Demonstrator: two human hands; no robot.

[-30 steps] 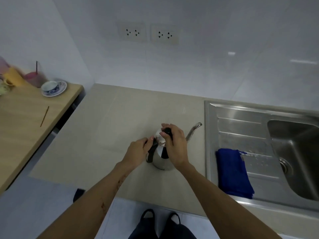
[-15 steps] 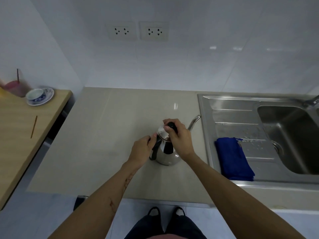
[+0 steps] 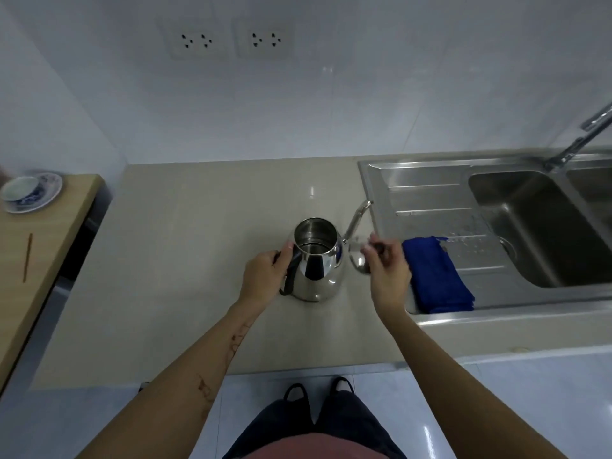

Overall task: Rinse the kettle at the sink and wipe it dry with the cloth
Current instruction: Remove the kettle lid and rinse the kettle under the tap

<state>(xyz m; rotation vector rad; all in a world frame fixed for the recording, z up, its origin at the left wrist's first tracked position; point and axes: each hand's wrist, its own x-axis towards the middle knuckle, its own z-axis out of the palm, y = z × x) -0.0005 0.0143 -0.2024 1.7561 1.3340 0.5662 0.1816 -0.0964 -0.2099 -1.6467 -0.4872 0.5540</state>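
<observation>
The stainless gooseneck kettle (image 3: pixel 314 263) is standing upright on the beige countertop (image 3: pixel 185 260), just left of the steel sink (image 3: pixel 430 193), its mouth open. The left hand (image 3: pixel 263 278) is gripping the kettle's black handle (image 3: pixel 289 273). The right hand (image 3: pixel 385 271) is holding the lid (image 3: pixel 361 261) by its dark knob just right of the kettle, though motion blur is softening it. A folded blue cloth (image 3: pixel 433 274) is lying on the drainboard (image 3: pixel 440 207).
</observation>
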